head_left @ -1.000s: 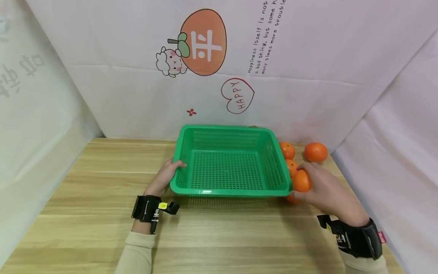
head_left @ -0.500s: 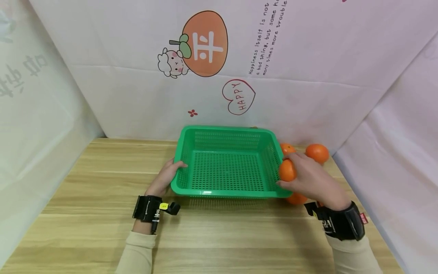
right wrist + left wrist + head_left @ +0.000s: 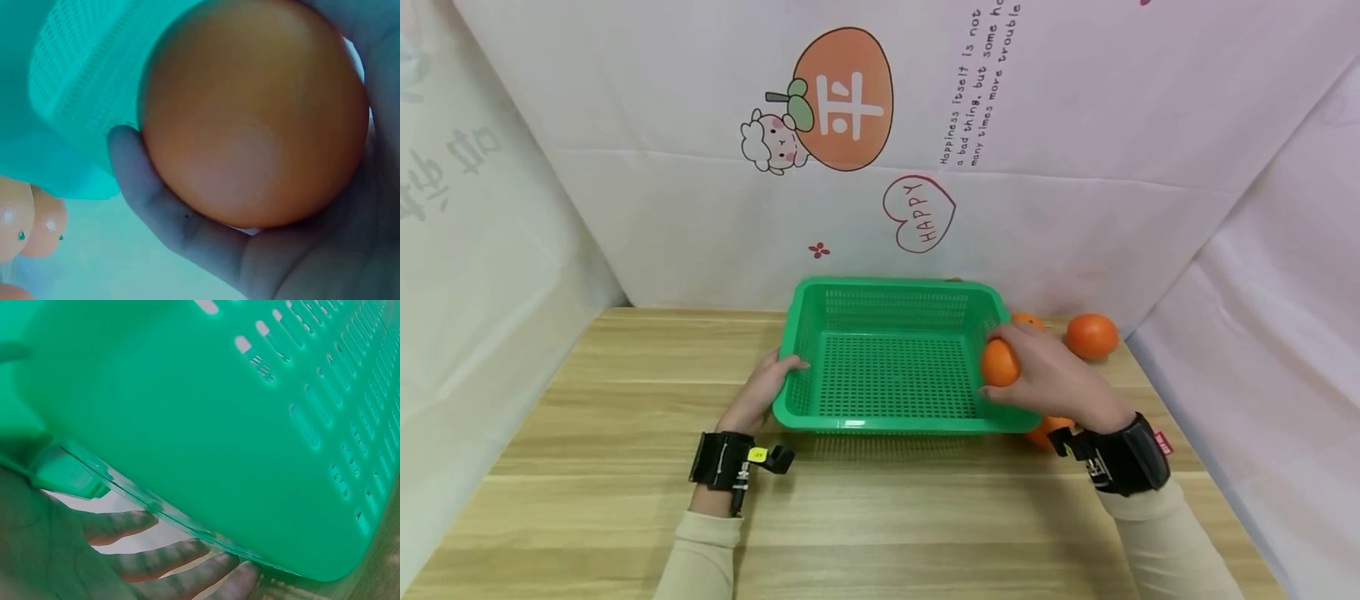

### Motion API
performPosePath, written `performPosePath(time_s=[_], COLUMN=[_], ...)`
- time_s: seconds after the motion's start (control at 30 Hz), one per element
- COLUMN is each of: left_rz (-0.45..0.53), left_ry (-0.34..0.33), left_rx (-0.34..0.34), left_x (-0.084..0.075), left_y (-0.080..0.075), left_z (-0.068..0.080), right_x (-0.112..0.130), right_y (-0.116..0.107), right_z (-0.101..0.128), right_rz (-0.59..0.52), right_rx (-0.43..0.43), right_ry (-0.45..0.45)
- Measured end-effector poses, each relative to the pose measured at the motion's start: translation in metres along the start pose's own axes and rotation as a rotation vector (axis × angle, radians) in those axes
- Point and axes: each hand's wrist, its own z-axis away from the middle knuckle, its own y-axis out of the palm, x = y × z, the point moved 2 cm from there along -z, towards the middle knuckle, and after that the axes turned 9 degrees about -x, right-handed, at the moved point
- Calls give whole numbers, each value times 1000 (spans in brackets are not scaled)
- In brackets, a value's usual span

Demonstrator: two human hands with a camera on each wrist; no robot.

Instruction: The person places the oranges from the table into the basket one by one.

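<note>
Here, an orange (image 3: pixel 998 363) sits in the curled fingers of the right hand (image 3: pixel 1051 377), held just above the right inner edge of the green basket (image 3: pixel 891 412), over its perforated floor; the right wrist view shows the orange (image 3: pixel 253 115) cupped by thumb and fingers, w/ basket mesh behind it. Left hand (image 3: pixel 763 389) grips the basket's near-left corner: thumb over the rim, fingers (image 3: pixel 165 559) underneath, as the left wrist view shows against the green wall (image 3: pixel 206 425). The basket rests on a wooden table (image 3: pixel 880 517), approx. centre, close to the back wall. Other oranges lie on the table right of the basket: one (image 3: pixel 1091 335) apart near the back corner, one (image 3: pixel 1027 318) partly hidden behind the right hand, one (image 3: pixel 1047 430) below that wrist. Both wrists carry black straps; sleeves are cream. Backdrop: white sheet w/ a cartoon sheep, orange fruit and a "HAPPY" heart (image 3: pixel 919 212).
</note>
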Motion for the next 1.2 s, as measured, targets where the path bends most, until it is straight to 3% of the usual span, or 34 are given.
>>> performPosePath(time_s=[0.13, 0.57, 0.9, 1.2], left_rz=[2, -21, -37, -36], left_ry=[-5, -22, -24, -26], left_rx=[-7, -30, -37, -35], left_x=[0, 2, 0, 1], left_y=[1, -1, -1, 0], left_z=[-1, 2, 3, 2], right_x=[1, 14, 23, 27], right_y=[3, 15, 18, 19], right_z=[-3, -21, -32, -39], right_rz=[-19, -54, -71, -70], right_rx=[-12, 90, 76, 81], right_ry=[-18, -4, -52, -41])
